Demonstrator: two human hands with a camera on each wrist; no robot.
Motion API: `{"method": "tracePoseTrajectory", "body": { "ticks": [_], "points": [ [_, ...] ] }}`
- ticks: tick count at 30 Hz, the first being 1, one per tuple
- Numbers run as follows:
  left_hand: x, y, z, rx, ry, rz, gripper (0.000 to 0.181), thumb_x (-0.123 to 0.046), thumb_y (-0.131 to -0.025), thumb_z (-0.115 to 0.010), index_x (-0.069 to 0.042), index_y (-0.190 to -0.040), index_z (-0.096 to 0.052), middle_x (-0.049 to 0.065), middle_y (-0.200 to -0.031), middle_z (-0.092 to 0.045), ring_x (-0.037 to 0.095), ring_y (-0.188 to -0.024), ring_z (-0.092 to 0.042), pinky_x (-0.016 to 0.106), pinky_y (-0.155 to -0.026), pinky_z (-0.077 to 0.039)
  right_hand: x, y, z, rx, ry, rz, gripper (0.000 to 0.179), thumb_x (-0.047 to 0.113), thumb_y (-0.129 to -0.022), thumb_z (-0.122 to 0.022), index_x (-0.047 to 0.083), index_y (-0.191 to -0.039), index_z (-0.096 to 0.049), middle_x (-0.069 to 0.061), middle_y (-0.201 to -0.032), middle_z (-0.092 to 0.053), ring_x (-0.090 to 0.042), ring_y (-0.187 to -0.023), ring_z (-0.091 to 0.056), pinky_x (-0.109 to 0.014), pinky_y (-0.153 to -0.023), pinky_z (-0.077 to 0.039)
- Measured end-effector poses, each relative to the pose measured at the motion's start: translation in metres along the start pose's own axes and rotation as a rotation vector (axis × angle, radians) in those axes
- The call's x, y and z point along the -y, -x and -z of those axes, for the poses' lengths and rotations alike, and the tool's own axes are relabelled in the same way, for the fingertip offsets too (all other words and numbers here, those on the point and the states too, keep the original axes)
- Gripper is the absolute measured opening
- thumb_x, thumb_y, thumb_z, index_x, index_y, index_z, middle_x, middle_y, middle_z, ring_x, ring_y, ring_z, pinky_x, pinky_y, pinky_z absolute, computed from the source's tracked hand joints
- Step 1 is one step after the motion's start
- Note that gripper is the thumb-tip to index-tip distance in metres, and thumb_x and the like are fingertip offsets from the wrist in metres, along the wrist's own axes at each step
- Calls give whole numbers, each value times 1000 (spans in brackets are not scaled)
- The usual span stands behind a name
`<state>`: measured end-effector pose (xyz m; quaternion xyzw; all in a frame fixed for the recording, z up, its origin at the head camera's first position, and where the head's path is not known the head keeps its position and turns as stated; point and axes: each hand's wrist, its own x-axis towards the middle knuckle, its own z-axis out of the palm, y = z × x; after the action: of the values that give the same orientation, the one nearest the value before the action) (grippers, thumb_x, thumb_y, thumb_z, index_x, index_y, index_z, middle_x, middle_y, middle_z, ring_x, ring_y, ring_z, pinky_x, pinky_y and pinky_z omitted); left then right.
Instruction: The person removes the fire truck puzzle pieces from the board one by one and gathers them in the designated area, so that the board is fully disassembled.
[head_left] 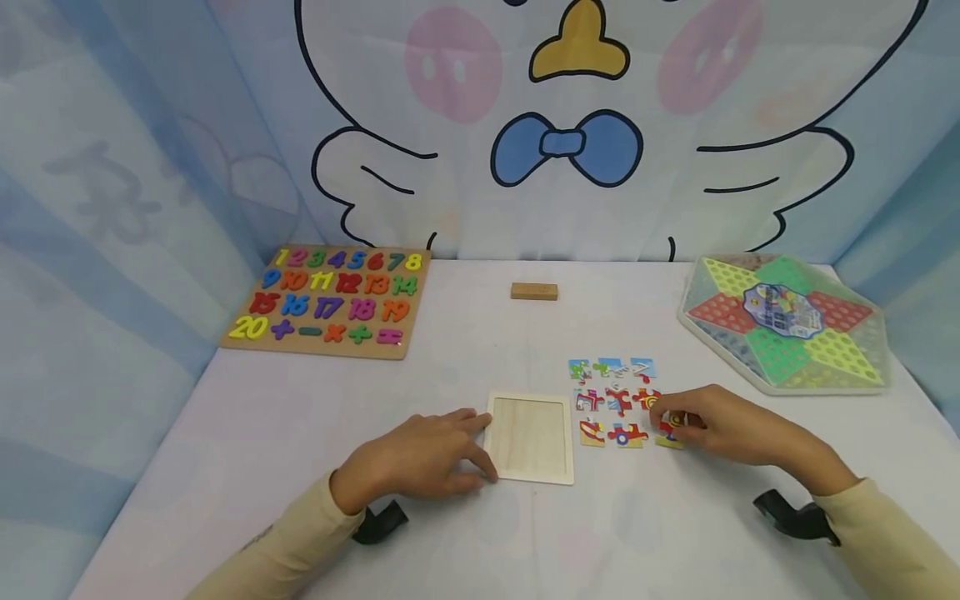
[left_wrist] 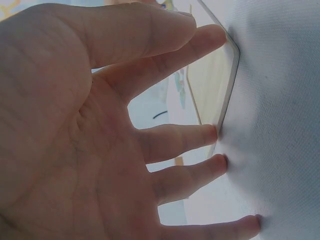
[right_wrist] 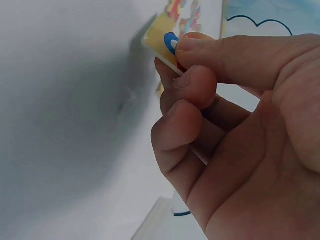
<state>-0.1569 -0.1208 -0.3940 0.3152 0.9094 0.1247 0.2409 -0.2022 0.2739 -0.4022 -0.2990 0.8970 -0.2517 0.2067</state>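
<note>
My left hand point(head_left: 427, 458) has its fingers spread, with fingertips at the left edge of a shallow wooden puzzle tray point(head_left: 530, 437). In the left wrist view the index fingertip meets the tray's rim point(left_wrist: 231, 75), and the other fingers reach down to the table. My right hand point(head_left: 731, 425) pinches a jigsaw piece point(right_wrist: 161, 39) between thumb and fingers, tilted up from the table. That piece shows yellow with a blue and white round mark. Right of the tray, several more jigsaw pieces point(head_left: 619, 402) with red and blue print lie in loose rows.
A number board point(head_left: 315, 343) with coloured digits lies at the back left. At the back right is a hexagonal game board point(head_left: 780, 321) with coloured triangles. A small wooden block point(head_left: 534, 291) lies at the back middle. Behind the table hangs a printed curtain point(head_left: 570, 217).
</note>
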Motion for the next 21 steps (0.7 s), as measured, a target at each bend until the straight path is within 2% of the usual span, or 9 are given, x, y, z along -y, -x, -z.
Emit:
{"method": "tracePoseTrajectory", "body": {
  "ticks": [6, 11, 15, 21],
  "points": [
    [1, 0, 0, -4, -2, -3, 15, -30, -96, -73, -33, -107, -82, 9, -159, -44, 30, -149, -35, 68, -104, -41, -6, -3, -4, -28, 14, 38, 27, 0, -92, -69, 4, -118, -71, 8, -95, -63, -3, -78, -50, -25, -65, -46],
    [1, 0, -1, -1, 0, 2, 14, -30, -96, -73, -34, -107, -81, 8, -159, -44, 29, -149, -35, 70, -104, -40, -6, -6, -7, -65, 89, 45, 26, -1, -91, -70, 8, -115, -72, 9, -91, -58, -2, -74, -46, -23, -62, -43],
    [1, 0, 0, 0, -6, 3, 15, -30, -96, -73, -34, -107, -81, 8, -159, -43, 29, -150, -34, 69, -103, -41, -2, -6, -9, -106, 142, 53, 26, -2, -90, -71, 10, -112, -73, 7, -95, -58, -2, -72, -44, -23, -62, -41],
    [1, 0, 0, 3, -4, 2, 15, -30, -96, -73, -33, -108, -81, 8, -159, -43, 30, -149, -35, 69, -103, -41, 3, -4, -15, -146, 176, 17, 27, 0, -89, -74, 11, -114, -73, 4, -102, -58, -5, -76, -46, -24, -63, -43]
  ]
}}
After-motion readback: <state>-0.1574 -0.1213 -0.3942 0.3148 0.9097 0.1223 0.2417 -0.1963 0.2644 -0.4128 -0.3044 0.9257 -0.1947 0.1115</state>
